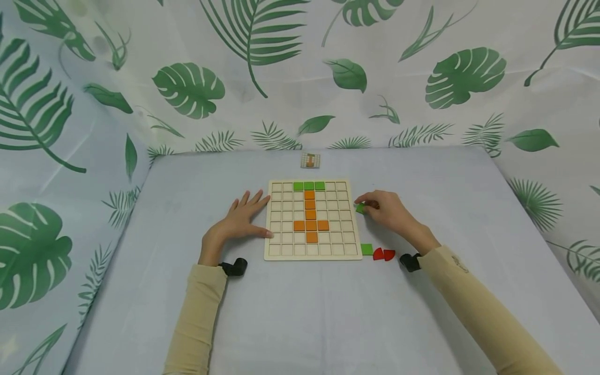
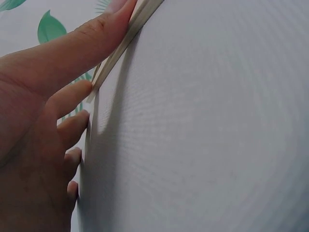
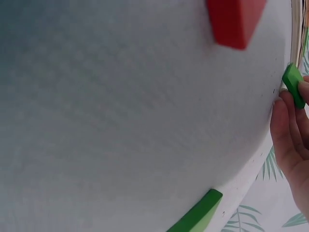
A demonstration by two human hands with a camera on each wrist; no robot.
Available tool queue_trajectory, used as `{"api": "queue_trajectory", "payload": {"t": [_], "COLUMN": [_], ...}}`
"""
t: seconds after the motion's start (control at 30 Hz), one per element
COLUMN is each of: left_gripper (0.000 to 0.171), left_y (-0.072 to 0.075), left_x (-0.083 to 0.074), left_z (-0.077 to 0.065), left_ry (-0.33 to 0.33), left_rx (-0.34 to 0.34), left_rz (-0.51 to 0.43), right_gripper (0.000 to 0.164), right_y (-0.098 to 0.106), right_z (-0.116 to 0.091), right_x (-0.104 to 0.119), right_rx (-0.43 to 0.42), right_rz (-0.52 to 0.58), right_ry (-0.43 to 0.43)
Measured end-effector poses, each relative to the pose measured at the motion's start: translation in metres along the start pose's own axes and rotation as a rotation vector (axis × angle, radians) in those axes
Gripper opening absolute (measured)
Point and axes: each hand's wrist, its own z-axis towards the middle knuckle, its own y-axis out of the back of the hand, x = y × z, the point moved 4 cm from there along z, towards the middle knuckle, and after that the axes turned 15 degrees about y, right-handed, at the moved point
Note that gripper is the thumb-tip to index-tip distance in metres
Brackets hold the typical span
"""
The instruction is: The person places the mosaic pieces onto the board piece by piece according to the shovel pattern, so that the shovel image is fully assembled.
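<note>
A pale grid board point(image 1: 286, 250) lies on the table, with several orange squares point(image 1: 310, 214) forming a cross shape and a row of 3 green squares point(image 1: 309, 186) in its top row. My left hand point(image 1: 239, 216) has its fingers spread at the board's left edge; the thumb rests on the rim. Just off the right edge, my right hand point(image 1: 386, 211) pinches a green square tile point(image 3: 292, 83) between thumb and fingers. Below that hand lie another green square tile point(image 1: 367, 249) and two red quarter-round pieces point(image 1: 384, 254), close to the board's lower right corner.
A small picture card point(image 1: 310, 160) with a grid pattern lies behind the board. White tablecloth covers the table point(image 1: 290, 312), and a leaf-printed cloth point(image 1: 281, 104) hangs behind it. Each wrist wears a black camera point(image 1: 239, 266).
</note>
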Motion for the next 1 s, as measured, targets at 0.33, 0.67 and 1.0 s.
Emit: {"api": "queue_trajectory", "payload": {"t": [0.33,0.67,1.0], "left_gripper": [0.11,0.109,0.108], "left_y": [0.0,0.0,0.0], "left_x": [-0.001,-0.001,-0.002], "left_z": [0.0,0.0,-0.003], "left_ry": [0.001,0.007,-0.008], "left_rx": [0.004,0.004,0.0], "left_rz": [-0.004,0.01,-0.001], "right_gripper": [0.031,0.036,0.036], "right_y": [0.004,0.006,0.006], "right_z": [-0.009,-0.02,-0.023], "right_x": [0.0,0.009,0.015], "right_rx": [0.023,0.037,0.025], "right_rz": [0.021,0.068,0.108], "right_ry": [-0.061,-0.044,0.012]}}
